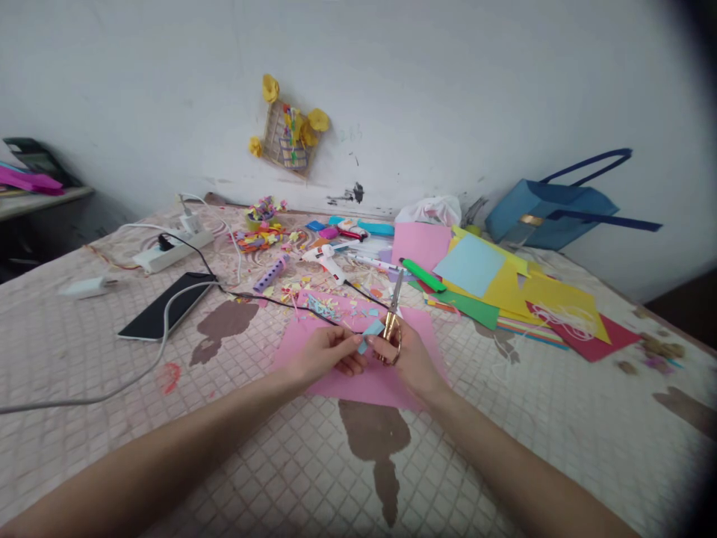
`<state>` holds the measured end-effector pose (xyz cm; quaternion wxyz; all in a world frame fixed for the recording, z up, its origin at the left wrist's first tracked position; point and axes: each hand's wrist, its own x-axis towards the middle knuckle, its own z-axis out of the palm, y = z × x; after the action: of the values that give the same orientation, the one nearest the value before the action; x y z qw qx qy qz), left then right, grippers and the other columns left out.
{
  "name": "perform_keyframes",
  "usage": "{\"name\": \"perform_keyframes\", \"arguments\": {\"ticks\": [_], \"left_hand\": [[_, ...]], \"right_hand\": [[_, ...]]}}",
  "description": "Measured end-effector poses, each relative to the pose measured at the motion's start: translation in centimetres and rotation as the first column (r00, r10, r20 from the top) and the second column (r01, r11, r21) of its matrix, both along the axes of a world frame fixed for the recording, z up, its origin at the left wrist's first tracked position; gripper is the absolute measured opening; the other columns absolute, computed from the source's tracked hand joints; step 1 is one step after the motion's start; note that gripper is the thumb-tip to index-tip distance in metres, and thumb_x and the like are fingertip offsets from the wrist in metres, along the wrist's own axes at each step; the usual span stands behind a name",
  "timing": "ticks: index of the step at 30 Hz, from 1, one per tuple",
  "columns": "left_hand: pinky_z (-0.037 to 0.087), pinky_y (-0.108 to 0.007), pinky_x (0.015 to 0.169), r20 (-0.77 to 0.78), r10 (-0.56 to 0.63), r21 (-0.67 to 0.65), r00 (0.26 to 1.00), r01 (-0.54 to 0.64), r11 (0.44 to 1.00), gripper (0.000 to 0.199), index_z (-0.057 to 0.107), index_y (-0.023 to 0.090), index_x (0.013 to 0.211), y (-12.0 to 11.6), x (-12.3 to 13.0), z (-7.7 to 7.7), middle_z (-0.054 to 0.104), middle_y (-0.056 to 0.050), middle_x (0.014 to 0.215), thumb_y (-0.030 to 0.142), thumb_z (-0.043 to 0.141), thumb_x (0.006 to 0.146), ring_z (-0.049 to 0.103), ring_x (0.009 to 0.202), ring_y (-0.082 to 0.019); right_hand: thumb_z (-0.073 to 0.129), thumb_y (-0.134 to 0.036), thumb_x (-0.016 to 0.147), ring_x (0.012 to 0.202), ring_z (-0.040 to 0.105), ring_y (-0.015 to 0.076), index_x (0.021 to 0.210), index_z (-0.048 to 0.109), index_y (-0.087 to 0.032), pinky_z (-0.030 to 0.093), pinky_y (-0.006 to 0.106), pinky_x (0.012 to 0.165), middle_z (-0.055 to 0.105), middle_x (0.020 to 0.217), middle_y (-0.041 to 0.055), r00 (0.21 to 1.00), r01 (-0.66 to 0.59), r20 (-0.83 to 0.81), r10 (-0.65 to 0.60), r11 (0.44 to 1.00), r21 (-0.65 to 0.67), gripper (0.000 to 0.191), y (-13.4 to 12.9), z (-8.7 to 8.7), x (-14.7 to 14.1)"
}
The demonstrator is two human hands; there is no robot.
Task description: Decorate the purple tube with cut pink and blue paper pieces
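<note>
My left hand (336, 350) pinches a small light-blue paper piece (372, 329) between thumb and finger. Close beside it, my right hand (408, 355) is wrapped round a pair of scissors (393, 302) with gold-coloured handles, the blades pointing up and away from me. The right fingertips also come up to the blue paper; whether they grip it is unclear. Both hands are over a pink sheet (358, 385) lying on the table. Light-blue paper snippets (322, 305) are scattered on the sheet's far part.
A white glue gun (326, 263) lies beyond the hands, its black cord crossing the pink sheet. A phone (166, 306) and a power strip (175, 252) are at left. Coloured paper sheets (504, 288), a green cutter (422, 275) and a blue bag (552, 213) are at right.
</note>
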<state>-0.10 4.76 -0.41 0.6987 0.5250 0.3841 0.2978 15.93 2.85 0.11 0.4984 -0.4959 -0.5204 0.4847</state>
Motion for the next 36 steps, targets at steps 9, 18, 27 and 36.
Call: {"name": "perform_keyframes", "arguments": {"ticks": [9,18,27,36], "left_hand": [[0.045,-0.021,0.05,-0.025,-0.024,0.023,0.999,0.025,0.999,0.034,0.054,0.011,0.068,0.15,-0.24,0.09,0.066,-0.004,0.061,0.044,0.064,0.07,0.057,0.046,-0.009],[0.05,-0.024,0.057,-0.006,-0.062,0.03,0.998,0.062,0.998,0.033,0.053,0.012,0.08,0.19,-0.15,-0.19,0.069,-0.007,0.072,0.043,0.062,0.072,0.064,0.058,-0.012],[0.048,-0.022,0.051,-0.055,-0.05,0.047,0.997,0.052,0.998,0.038,0.052,0.012,0.067,0.04,-0.26,0.52,0.067,-0.005,0.063,0.048,0.062,0.069,0.06,0.049,-0.01],[0.041,-0.018,0.041,-0.169,0.006,0.17,0.986,0.023,0.985,0.041,0.048,0.015,0.057,-0.03,-0.13,0.67,0.061,0.0,0.048,0.053,0.054,0.073,0.052,0.038,-0.008]], "right_hand": [[0.063,-0.032,0.072,0.05,0.045,0.0091,0.08,0.047,-0.02,0.034,0.022,0.049,0.048,0.057,-0.0059,0.991,-0.005,-0.137,0.0,0.999,-0.032,0.021,0.24,-0.5,0.29],[0.063,-0.029,0.07,0.049,0.045,0.0089,0.078,0.049,-0.019,0.033,0.022,0.048,0.049,0.057,-0.0057,0.991,-0.018,-0.132,0.018,1.0,0.003,0.018,0.37,-0.55,0.31],[0.062,-0.028,0.072,0.049,0.045,0.0084,0.077,0.049,-0.019,0.033,0.021,0.046,0.048,0.055,-0.0059,0.992,-0.012,-0.124,0.014,1.0,0.018,0.017,0.31,-0.52,0.24],[0.057,-0.036,0.078,0.046,0.041,0.0077,0.079,0.048,-0.019,0.03,0.021,0.044,0.048,0.054,-0.0053,0.994,-0.057,-0.095,0.06,0.998,0.029,0.02,-0.14,-0.04,0.17]]}}
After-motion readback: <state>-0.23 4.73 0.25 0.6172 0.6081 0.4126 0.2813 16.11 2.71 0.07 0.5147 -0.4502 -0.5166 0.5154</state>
